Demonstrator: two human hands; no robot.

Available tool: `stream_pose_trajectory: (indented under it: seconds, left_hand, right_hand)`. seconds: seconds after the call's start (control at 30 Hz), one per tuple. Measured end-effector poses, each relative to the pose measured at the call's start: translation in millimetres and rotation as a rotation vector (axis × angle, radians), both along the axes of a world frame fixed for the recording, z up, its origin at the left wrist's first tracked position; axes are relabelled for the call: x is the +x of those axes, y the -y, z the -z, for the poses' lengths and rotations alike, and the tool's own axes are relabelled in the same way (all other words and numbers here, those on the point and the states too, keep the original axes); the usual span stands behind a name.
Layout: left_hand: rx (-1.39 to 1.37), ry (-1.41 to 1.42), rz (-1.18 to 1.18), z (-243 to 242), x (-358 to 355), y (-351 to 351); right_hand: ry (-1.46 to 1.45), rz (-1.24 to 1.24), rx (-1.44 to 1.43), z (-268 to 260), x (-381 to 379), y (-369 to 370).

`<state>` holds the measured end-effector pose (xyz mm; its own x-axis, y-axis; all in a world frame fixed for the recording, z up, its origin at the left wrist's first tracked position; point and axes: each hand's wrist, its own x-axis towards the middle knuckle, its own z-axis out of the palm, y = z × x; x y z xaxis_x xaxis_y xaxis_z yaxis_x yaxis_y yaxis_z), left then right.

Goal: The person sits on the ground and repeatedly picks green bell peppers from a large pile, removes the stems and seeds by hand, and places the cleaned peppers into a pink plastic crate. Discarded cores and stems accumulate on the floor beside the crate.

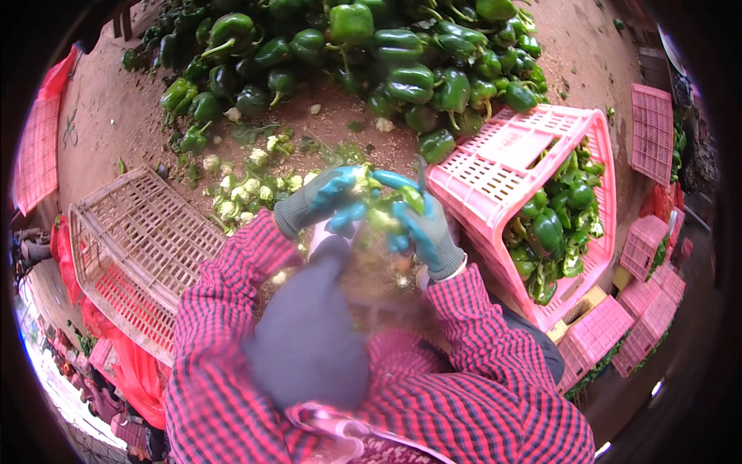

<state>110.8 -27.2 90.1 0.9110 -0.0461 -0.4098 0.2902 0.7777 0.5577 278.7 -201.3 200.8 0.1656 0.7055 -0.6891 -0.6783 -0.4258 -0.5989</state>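
Observation:
My left hand (331, 196), in a grey and teal coated glove, has its fingers curled at a pale green bell pepper core (364, 178). Facing it, my right hand (426, 229), gloved alike, grips a cut green bell pepper (410, 200); this part is blurred. A thin dark blade-like thing (421, 171) sticks up by the right fingers; its handle is hidden. Cut-out pepper cores (249, 187) lie on the ground beyond my left wrist. Farther off is a large heap of whole green bell peppers (400, 46).
A tilted pink plastic crate (481, 174) holding cut green peppers (546, 232) stands at the right. On the left lies a dirty, pale plastic crate (145, 232). More pink crates (597, 327) and red mesh sacks (136, 371) are around the edges. My dark shoe or knee area is unclear.

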Motion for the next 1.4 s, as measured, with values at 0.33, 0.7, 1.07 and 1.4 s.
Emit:
stream_pose_trajectory:
  seconds: [0.33, 0.7, 1.07, 1.4]
  left_hand:
    - [1.093, -0.208, 0.145, 20.4, -63.4, -49.1]
    - [1.907, -0.691, -0.123, 81.2, -26.3, -156.1]
    - [1.606, -0.388, -0.366, 98.9, -50.1, -61.8]
    - [1.427, -0.553, -0.187, 73.2, -40.7, -71.4]
  right_hand:
    - [1.467, 0.258, -0.590, -150.6, 124.4, 135.3]
    - [0.367, -0.202, -0.273, -67.0, 0.1, -4.0]
    - [0.567, -0.403, -0.165, 131.2, -27.7, -75.4]
    - [0.577, -0.444, -0.233, 184.2, -52.9, -133.0]
